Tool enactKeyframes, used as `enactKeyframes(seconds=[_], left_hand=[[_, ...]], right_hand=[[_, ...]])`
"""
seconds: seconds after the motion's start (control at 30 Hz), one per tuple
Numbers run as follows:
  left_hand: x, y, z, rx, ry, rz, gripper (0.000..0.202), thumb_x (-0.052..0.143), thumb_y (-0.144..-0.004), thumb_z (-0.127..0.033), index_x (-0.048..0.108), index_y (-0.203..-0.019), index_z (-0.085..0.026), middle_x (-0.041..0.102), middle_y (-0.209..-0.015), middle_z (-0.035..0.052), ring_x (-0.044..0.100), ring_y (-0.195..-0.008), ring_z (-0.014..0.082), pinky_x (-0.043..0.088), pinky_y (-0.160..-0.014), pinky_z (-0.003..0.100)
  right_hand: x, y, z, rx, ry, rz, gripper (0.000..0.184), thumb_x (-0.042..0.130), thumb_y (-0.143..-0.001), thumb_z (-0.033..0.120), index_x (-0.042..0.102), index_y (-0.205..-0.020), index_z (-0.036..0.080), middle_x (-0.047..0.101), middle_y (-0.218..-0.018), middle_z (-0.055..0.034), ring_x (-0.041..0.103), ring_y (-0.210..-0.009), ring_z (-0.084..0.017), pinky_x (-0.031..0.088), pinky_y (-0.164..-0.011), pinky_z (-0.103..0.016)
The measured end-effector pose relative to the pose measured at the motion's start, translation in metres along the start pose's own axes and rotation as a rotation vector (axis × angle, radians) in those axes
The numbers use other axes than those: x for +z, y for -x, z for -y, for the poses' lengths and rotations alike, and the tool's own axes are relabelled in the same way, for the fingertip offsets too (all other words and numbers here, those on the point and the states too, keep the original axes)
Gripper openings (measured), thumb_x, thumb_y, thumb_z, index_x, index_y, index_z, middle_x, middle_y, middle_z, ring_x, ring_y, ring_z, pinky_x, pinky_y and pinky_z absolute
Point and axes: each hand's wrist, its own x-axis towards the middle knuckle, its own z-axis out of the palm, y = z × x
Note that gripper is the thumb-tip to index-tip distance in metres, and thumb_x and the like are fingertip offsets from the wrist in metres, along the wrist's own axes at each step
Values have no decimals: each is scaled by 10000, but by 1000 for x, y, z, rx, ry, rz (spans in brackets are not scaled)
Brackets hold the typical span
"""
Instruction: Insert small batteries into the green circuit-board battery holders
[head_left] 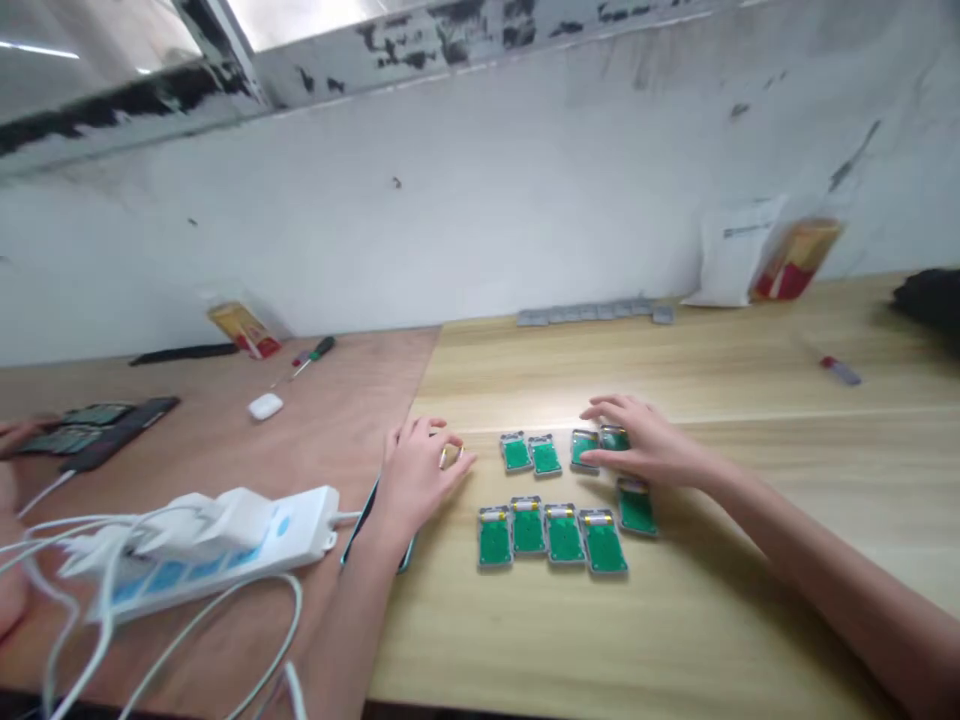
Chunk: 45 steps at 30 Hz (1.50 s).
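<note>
Green circuit boards [529, 530] in metal-edged frames are sitting in two loose rows on the pale wood table [525, 640], and the right hand [649, 440] is resting open over the far row's end, fingers lying on the boards. The left hand [412, 480] is closing around a small gold-coloured piece [450, 456] just beside that row, with smooth, open tabletop stretching toward the bottom of the frame.

Wood table [510, 640], green circuit boards [564, 534]
</note>
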Motion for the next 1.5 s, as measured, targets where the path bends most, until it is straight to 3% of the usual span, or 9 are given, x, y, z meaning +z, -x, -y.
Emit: enactKeyframes(seconds=[0.13, 0.3, 0.47, 0.73, 0.9, 1.13, 1.5], left_hand=[[7, 3, 0, 42, -46, -24, 119, 674, -806, -330, 701, -765, -222, 647, -1071, 90, 529, -1085, 296, 364, -964, 518], [8, 4, -1, 83, 38, 29, 128, 615, -864, -293, 696, -803, -215, 645, -1087, 70, 528, -1078, 262, 388, -936, 459], [-2, 4, -11, 183, 194, 1, 137, 581, -913, -315, 680, -906, -221, 667, -1049, 50, 549, -1035, 227, 388, -927, 411], [-16, -6, -32, 260, 392, -51, 118, 590, -918, -307, 667, -909, -218, 709, -914, 16, 592, -921, 197, 377, -971, 399], [-4, -21, -45, 328, 387, 19, 134, 583, -925, -285, 691, -933, -207, 712, -918, 34, 594, -920, 203, 418, -883, 377], [22, -36, -62, 411, 271, 92, 87, 624, -898, -248, 699, -887, -205, 705, -894, 29, 582, -953, 212, 401, -904, 379], [25, -37, -63, 397, 369, 126, 94, 617, -893, -212, 697, -848, -190, 689, -881, 41, 581, -929, 203, 428, -881, 356]], right_hand=[[11, -13, 16, -89, 56, 2, 637, 611, -787, 642, 563, -1292, 255, 527, -1340, -128, 447, -1265, -324, 333, -1057, -518], [20, -18, 28, -107, 87, 32, 508, 586, -809, 644, 658, -1159, 284, 554, -1288, -120, 462, -1233, -331, 338, -1033, -538], [19, -11, 30, -135, 109, 14, 540, 611, -789, 651, 644, -1170, 269, 545, -1296, -128, 445, -1252, -320, 331, -1044, -517], [18, -8, 31, -150, 105, 6, 434, 710, -756, 519, 664, -1121, 289, 551, -1273, -107, 445, -1248, -306, 318, -1047, -507], [18, -7, 30, -155, 74, 18, 437, 729, -745, 512, 666, -1120, 297, 559, -1240, -99, 474, -1197, -304, 336, -1028, -497], [18, -7, 26, -157, 83, 33, 468, 705, -758, 560, 658, -1141, 296, 561, -1212, -97, 483, -1164, -300, 345, -1015, -490], [18, -6, 26, -152, 55, 23, 465, 735, -743, 540, 666, -1133, 297, 554, -1236, -103, 472, -1192, -301, 351, -1017, -476]])
